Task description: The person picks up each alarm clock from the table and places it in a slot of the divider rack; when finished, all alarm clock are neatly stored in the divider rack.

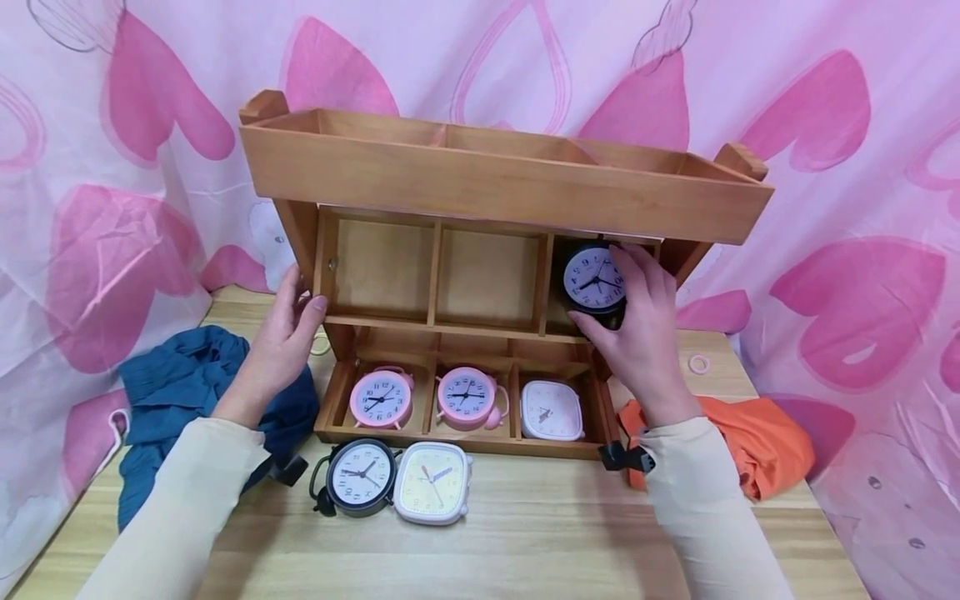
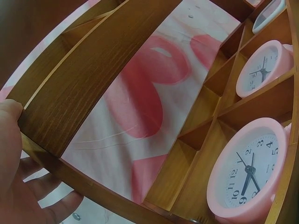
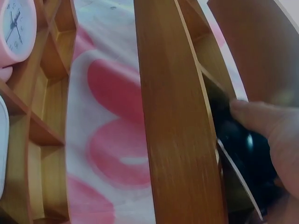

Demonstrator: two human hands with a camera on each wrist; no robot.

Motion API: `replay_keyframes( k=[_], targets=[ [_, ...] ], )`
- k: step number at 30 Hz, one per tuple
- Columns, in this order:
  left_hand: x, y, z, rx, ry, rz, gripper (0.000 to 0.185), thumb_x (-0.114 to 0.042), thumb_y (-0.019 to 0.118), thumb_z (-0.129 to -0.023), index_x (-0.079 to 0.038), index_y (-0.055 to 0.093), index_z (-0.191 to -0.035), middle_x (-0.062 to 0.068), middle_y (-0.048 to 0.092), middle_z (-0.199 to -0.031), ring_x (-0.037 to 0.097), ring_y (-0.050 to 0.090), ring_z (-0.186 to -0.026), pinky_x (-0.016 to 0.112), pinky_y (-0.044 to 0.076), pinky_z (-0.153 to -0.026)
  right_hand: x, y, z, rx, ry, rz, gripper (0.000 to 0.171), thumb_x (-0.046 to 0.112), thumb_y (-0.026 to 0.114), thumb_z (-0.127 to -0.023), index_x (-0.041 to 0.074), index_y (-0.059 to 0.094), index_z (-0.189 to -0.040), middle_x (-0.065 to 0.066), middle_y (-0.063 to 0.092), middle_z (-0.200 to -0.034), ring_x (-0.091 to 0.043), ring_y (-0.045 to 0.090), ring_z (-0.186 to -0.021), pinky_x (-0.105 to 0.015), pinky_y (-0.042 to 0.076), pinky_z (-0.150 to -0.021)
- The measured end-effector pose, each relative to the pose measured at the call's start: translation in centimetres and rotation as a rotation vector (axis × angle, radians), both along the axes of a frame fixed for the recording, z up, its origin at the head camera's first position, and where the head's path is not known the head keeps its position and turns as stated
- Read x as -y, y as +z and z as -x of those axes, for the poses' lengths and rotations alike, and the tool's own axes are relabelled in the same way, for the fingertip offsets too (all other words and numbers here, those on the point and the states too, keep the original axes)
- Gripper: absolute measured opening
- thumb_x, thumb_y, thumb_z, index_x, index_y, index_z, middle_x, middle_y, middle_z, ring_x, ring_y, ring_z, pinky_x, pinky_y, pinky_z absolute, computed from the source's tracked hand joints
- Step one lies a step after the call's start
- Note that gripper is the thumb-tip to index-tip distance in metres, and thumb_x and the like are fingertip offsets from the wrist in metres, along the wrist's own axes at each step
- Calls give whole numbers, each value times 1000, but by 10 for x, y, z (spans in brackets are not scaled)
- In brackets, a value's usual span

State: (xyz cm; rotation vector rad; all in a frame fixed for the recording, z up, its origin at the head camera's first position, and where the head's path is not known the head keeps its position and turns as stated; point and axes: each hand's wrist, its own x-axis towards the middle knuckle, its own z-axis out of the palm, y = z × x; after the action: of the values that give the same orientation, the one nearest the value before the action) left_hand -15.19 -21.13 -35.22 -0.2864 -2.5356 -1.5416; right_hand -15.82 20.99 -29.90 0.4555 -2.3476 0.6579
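Note:
A three-tier wooden rack (image 1: 495, 187) with divided compartments stands before me. My right hand (image 1: 641, 333) grips a round black alarm clock (image 1: 592, 279), its dial upside down, inside the middle tier's right compartment. In the right wrist view the clock's dark body (image 3: 250, 151) is blurred beside the thumb. At the rack's left side, my left hand (image 1: 281, 337) holds the side frame, thumb on the front edge and fingers outside. The bottom tier holds a pink clock (image 1: 381, 400) at left, another pink clock (image 1: 465, 398) in the centre and a white rounded-square clock (image 1: 551, 410) at right.
On the tabletop (image 1: 525, 533) in front of the rack lie a black bell alarm clock (image 1: 362, 477) and a white square clock (image 1: 432, 483), side by side. Blue cloth (image 1: 187, 375) is bunched at left, orange cloth (image 1: 757, 442) at right. A patterned pink curtain (image 1: 825, 125) hangs behind.

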Motion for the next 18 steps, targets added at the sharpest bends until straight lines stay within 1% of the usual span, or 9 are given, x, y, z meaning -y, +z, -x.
replay_keyframes(
  k=[3, 5, 8, 14, 16, 18],
  targets=[
    [-1, 0, -1, -3, -2, -2, 66, -38, 42, -105, -37, 1, -157, 3, 16, -165, 37, 24, -149, 58, 34, -110, -5, 1, 4, 16, 49, -47, 82, 13, 88, -73, 3, 45, -143, -19, 34, -153, -39, 32, -137, -56, 34, -110],
    [-1, -1, -1, -2, -4, -2, 66, -37, 42, -105, -37, 2, -157, 3, 16, -165, 37, 24, -149, 58, 35, -109, -9, 1, 5, 40, 62, -85, 80, 10, 87, -73, 3, 46, -142, -16, 31, -155, -37, 30, -139, -55, 36, -111],
    [0, -1, -1, 2, -4, 1, 67, -38, 42, -105, -37, 1, -157, 4, 16, -165, 37, 24, -149, 58, 35, -109, -12, 0, 4, 97, 62, -122, 77, 11, 85, -76, 5, 46, -142, -14, 27, -157, -35, 29, -141, -56, 41, -109],
    [0, -1, 0, 2, -3, 1, 67, -38, 41, -105, -37, 0, -157, 4, 15, -165, 37, 23, -149, 57, 34, -110, -12, 2, -1, 165, 66, -111, 78, 15, 83, -79, 10, 42, -146, -12, 25, -159, -33, 28, -143, -60, 45, -104],
    [1, 0, 0, 3, -2, 1, 67, -38, 41, -105, -37, 0, -157, 4, 15, -165, 37, 23, -149, 58, 34, -110, -12, 3, -3, 166, 70, -105, 78, 15, 82, -79, 11, 42, -146, -12, 25, -159, -33, 27, -144, -60, 44, -104],
    [1, 0, 0, 4, -3, 0, 67, -38, 41, -105, -37, 0, -157, 4, 15, -165, 37, 23, -149, 58, 34, -110, -13, 3, -6, 147, 75, -100, 78, 15, 83, -79, 9, 43, -146, -12, 27, -158, -32, 27, -144, -59, 44, -105]
  ],
)
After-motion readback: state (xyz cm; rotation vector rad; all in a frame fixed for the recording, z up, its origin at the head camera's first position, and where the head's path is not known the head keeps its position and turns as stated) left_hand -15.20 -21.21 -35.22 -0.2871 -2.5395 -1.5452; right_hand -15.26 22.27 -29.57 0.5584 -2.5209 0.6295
